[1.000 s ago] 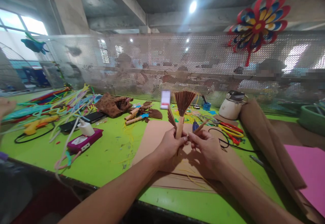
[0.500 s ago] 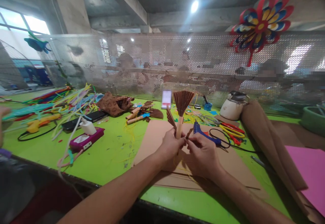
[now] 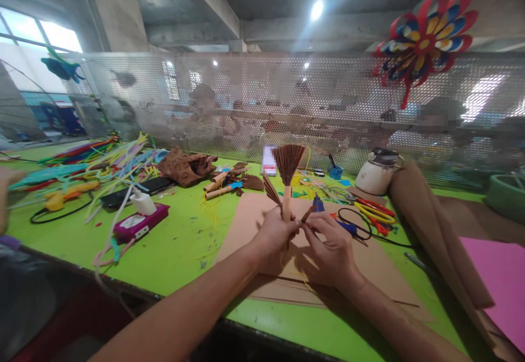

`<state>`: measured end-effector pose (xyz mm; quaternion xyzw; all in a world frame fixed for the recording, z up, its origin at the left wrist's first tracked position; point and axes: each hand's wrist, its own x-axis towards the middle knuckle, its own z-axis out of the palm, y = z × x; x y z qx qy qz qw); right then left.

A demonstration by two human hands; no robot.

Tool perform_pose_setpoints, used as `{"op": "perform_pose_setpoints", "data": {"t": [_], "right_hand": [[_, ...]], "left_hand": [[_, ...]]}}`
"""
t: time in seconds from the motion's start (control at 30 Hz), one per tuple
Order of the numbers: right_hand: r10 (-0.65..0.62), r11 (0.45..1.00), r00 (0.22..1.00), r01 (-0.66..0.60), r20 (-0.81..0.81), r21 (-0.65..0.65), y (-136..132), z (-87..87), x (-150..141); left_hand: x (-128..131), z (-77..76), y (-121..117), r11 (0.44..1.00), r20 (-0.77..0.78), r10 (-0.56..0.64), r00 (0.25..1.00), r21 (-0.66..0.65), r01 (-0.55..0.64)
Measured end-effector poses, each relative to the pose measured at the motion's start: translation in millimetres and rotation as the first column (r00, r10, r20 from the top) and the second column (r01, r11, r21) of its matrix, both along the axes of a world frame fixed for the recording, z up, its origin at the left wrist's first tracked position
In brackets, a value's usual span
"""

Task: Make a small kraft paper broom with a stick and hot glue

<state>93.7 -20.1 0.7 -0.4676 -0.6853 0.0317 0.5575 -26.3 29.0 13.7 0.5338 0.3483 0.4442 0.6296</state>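
Perforated metal screen [image 3: 254, 88] across the back at twelve o'clock, green tabletop [image 3: 180, 247] below it, and right in the middle, the close work! The left hand [image 3: 273, 233] has its fingers wrapped round the pale stem [image 3: 287, 206] of a brown pleated fan [image 3: 290, 165], which stands upright above the brown card [image 3: 241, 225]. A smaller pleated piece [image 3: 272, 190] pokes out at that same hand, leaning towards eleven o'clock. And the right hand [image 3: 332, 241], fingers pinched narrow on a small brown piece [image 3: 307, 214], comes in so close that the fingertips nearly meet; whether they touch, I can't tell.

Looks like fine handling at the stem, one hand steadying, the other placing or shaping. From here, I'd say the next move calls for a firm left grip and a light, exact right pinch, without crushing those pleats. Blue glue gun [image 3: 319, 204] at one o'clock, partly hidden by the right hand, so elbow room matters there. Scissors [image 3: 375, 209] at two, and out at ten, more stemmed fans [image 3: 233, 184] lying in a loose cluster!
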Motion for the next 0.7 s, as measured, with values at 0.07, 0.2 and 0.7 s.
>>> {"op": "perform_pose_setpoints", "data": {"t": [0.07, 0.2, 0.7], "right_hand": [[-0.028, 0.995, 0.993, 0.018, -0.111, -0.095, 3.0, 0.3, 3.6], [-0.063, 0.946, 0.932, -0.058, -0.357, -0.319, 9.4, 0.3, 7.8], [0.024, 1.0, 0.998, -0.024, 0.054, -0.003, 3.3, -10.4, -0.3]], "left_hand": [[0.2, -1.4, 1.9, 1.0, -0.016, 0.001, 1.0, 0.012, -0.001], [0.4, -0.6, 2.0, 1.0, -0.042, 0.014, 0.999, 0.003, -0.014], [-1.1, -3.3, 2.5, 0.99, 0.009, 0.041, 0.999, -0.133, -0.039]]}}
